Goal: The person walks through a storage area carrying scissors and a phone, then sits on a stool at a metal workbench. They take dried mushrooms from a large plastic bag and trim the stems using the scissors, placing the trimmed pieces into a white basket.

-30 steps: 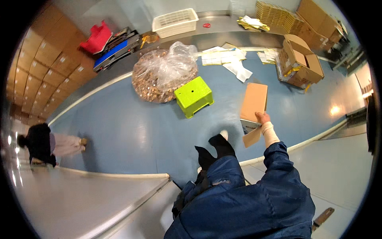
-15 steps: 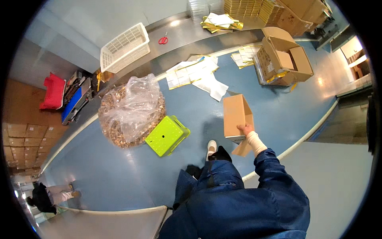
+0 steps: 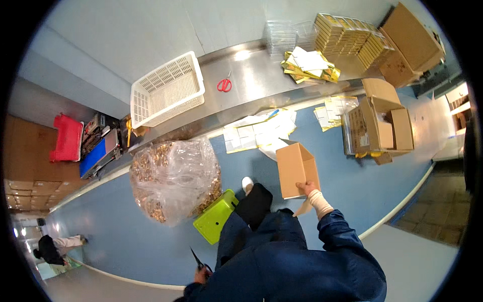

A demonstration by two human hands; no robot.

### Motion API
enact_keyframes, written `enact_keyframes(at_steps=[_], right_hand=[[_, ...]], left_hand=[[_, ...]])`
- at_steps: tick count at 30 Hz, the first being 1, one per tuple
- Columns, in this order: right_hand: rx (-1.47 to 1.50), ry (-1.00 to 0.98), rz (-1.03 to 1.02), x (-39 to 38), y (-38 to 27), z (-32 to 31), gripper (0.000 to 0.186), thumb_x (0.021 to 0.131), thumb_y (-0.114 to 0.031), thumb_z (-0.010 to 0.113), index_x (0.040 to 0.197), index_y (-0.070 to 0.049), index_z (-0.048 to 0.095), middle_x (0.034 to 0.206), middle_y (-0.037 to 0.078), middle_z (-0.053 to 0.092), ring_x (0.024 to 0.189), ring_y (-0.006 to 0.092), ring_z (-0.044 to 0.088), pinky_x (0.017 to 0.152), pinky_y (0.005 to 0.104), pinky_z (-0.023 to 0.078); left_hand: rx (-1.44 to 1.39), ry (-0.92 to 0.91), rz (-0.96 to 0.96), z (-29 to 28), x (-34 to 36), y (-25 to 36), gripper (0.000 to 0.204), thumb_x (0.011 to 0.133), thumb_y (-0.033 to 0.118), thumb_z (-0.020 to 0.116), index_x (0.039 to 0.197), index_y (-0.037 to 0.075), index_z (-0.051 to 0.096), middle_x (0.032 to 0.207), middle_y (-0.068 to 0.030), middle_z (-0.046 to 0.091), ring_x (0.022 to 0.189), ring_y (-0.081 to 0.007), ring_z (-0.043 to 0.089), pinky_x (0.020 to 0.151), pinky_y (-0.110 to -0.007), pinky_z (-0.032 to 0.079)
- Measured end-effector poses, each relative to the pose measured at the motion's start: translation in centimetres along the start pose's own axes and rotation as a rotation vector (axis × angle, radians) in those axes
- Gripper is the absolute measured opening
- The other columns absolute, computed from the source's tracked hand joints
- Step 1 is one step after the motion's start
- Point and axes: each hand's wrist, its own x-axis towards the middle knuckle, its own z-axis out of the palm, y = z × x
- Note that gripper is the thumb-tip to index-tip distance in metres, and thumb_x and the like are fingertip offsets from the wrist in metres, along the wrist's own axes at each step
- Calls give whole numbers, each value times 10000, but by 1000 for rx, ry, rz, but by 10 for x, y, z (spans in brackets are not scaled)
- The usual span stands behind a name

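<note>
My right hand (image 3: 308,189) is closed on the edge of a brown cardboard box (image 3: 291,173) with its open side turned to the right and a flap hanging below. At the lower edge, my left hand (image 3: 200,275) grips a pair of dark scissors (image 3: 196,257), blades pointing up and away. Part of that hand is hidden by my sleeve. Left of my legs lies an upturned green plastic stool (image 3: 214,221), partly covered by my knee. Against it stands a big clear plastic bag (image 3: 173,176) full of small brown pieces.
Along the wall, a steel bench (image 3: 251,70) holds a white basket (image 3: 168,95), red scissors (image 3: 225,84), yellow packets (image 3: 309,68) and stacked boxes (image 3: 347,38). Flat white sheets (image 3: 261,132) lie on the floor. An open carton (image 3: 370,126) stands right. Far left is another person (image 3: 53,247).
I have stepped forward, so bench and bag appear nearer. My left hand with the dark scissors has come into view. The cardboard box stays in my right hand, slightly more upright.
</note>
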Motion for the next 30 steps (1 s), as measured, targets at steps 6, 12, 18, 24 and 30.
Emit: enact_keyframes(at_steps=[6, 12, 18, 24, 30], right_hand=[[-286, 47, 30, 103, -13, 36, 417, 681, -297, 689, 929, 26, 596, 855, 146, 629, 758, 233, 596, 698, 331, 469], [-633, -350, -222, 167, -70, 118, 426, 818, -299, 472, 1152, -34, 489, 1108, 217, 526, 1017, 369, 502, 882, 393, 398], [-333, -716, -475, 66, -234, 46, 228, 831, -199, 478, 983, -58, 572, 971, 164, 577, 902, 323, 543, 793, 371, 444], [-462, -864, -399, -16, -287, -64, 233, 753, -134, 589, 983, -94, 591, 985, 88, 559, 931, 278, 521, 812, 361, 438], [-768, -810, -567, -16, -304, -80, 331, 725, -120, 601, 1048, -83, 540, 1073, 92, 505, 948, 274, 502, 812, 352, 434]], left_hand=[[-488, 3, 19, 11, 25, 164, 190, 878, 202, 489, 990, 60, 432, 674, -72, 490, 636, -234, 556, 556, -361, 472], [-632, 58, -92, 34, 26, 198, 246, 874, 242, 501, 1028, 65, 424, 730, -73, 506, 671, -231, 550, 577, -376, 470], [-485, 157, -150, 76, 1, 239, 327, 861, 326, 524, 1058, 67, 489, 786, -37, 533, 684, -130, 491, 621, -241, 393], [-390, 167, 25, 116, 2, 284, 364, 872, 336, 493, 1097, 50, 487, 872, -58, 511, 796, -140, 472, 732, -256, 384], [-199, 199, 73, 128, -3, 324, 379, 872, 347, 487, 1103, 45, 493, 916, -58, 507, 850, -148, 468, 771, -268, 369]])
